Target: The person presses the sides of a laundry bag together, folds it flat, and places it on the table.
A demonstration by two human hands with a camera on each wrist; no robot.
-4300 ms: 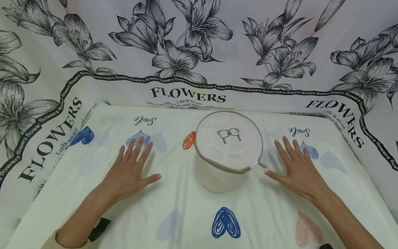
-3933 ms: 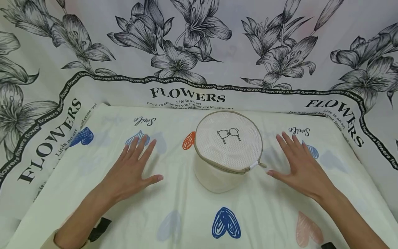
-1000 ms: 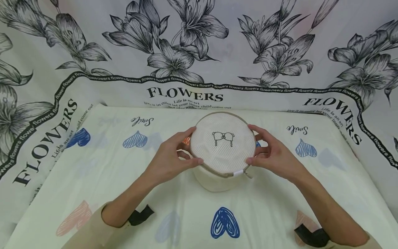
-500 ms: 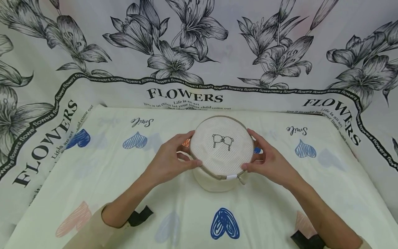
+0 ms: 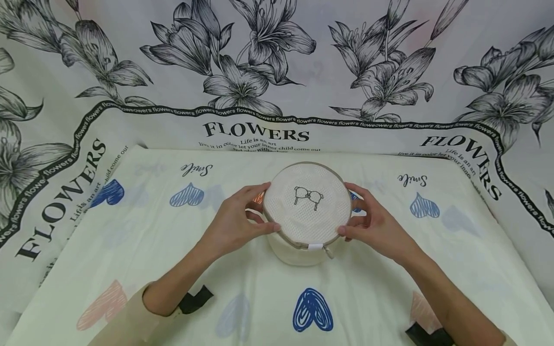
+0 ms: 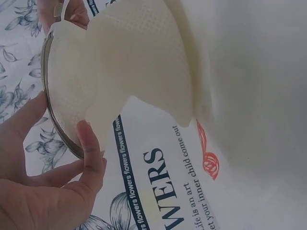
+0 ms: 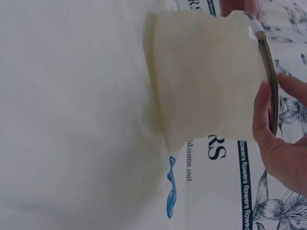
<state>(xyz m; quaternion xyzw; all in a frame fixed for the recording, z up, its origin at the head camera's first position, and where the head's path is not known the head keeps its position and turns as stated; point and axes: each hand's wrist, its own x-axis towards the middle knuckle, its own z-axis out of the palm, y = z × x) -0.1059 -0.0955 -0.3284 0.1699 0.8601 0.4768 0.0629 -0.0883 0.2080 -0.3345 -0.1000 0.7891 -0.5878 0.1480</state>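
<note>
A round, cream mesh laundry bag (image 5: 308, 218) stands upright at the middle of the bed-like surface, its lid facing up with a line drawing of a bra on it. A tan zipper edge rings the lid, with a white tab (image 5: 315, 246) and zipper pull (image 5: 330, 253) at the front. My left hand (image 5: 238, 216) pinches the lid's left rim between thumb and fingers. Opposite it, my right hand (image 5: 381, 226) pinches the right rim the same way. In both wrist views the bag's soft side wall (image 6: 144, 57) hangs creased below the rim (image 7: 268, 72).
A white sheet (image 5: 242, 269) printed with hearts covers the surface. Behind it and at both sides hangs a white curtain (image 5: 320, 96) with black lily drawings and lettering. Black straps (image 5: 195, 300) show near both wrists.
Both hands, earlier spread apart beside the bag, have come in and grip its rim. The lid has turned clockwise, bringing the zipper pull leftward to the front, and its rim sits slightly lower.
</note>
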